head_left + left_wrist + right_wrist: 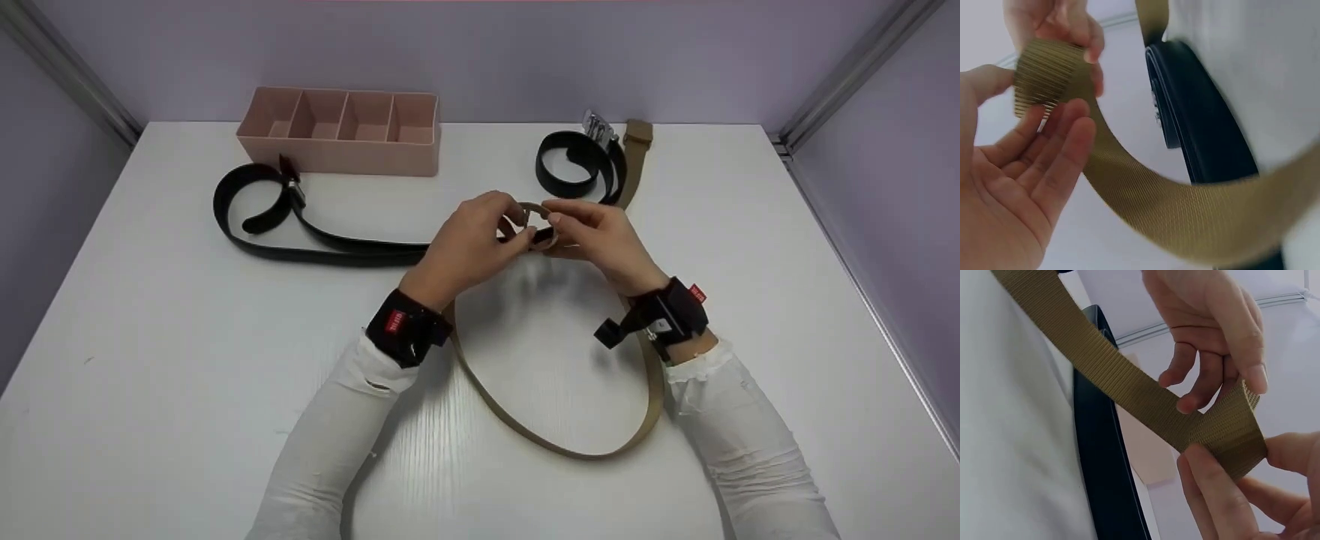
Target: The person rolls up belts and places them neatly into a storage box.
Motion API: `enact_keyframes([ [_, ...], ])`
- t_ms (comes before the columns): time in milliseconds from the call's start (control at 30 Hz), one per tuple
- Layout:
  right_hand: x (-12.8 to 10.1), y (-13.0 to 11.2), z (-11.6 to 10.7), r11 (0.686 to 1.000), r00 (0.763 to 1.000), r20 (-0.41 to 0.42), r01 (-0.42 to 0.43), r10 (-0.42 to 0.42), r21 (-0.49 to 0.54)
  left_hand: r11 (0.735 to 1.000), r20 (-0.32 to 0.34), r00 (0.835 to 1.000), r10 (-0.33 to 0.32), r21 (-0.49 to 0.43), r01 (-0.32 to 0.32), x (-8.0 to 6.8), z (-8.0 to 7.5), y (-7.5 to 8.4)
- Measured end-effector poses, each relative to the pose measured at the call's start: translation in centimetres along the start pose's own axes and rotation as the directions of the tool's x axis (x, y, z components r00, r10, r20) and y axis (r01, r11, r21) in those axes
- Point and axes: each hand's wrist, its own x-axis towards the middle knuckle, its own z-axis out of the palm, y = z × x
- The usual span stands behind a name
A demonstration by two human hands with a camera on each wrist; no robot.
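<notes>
Both hands hold the end of a tan webbing belt, turned into a small coil above the table. My left hand pinches the coil from the left, thumb and fingers on either side of it. On the other side, my right hand grips it, fingers and thumb against the ribbed webbing. From the coil the belt hangs in a wide loop toward the front. Its far end, with a tan buckle, lies at the back right.
At the back left stands a pink divided box. A black belt with a curled end stretches in front of it, passing behind my left hand. Another black belt, coiled with a silver buckle, lies beside the tan buckle. Walls enclose the white table.
</notes>
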Motion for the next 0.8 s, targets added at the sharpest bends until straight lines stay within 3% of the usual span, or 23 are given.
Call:
enact_keyframes([
  [133, 0.15, 0.12, 0.14, 0.999, 0.998, 0.044, -0.037, 0.038, -0.027, 0.999, -0.001, 0.999, -0.041, -0.013, 0.04, 0.07, -0.15, 0.1],
  [267, 0.22, 0.18, 0.38, 0.995, 0.999, 0.039, -0.028, 0.032, -0.093, 0.991, 0.054, 0.995, -0.083, 0.111, 0.076, 0.01, -0.28, 0.23],
  [400, 0.15, 0.27, 0.55, 0.985, 0.999, 0.047, 0.016, -0.008, -0.171, 0.964, 0.122, 0.988, -0.098, 0.26, 0.064, -0.12, -0.35, 0.41],
  [600, -0.05, 0.23, 0.61, 0.958, 0.993, 0.115, 0.035, -0.002, -0.286, 0.93, 0.147, 0.988, -0.054, 0.368, -0.004, -0.3, -0.35, 0.59],
  [800, -0.3, -0.47, 0.79, 0.957, 0.991, 0.137, 0.037, 0.003, -0.288, 0.909, 0.064, 0.996, 0.062, 0.408, -0.083, -0.45, -0.08, 0.34],
])
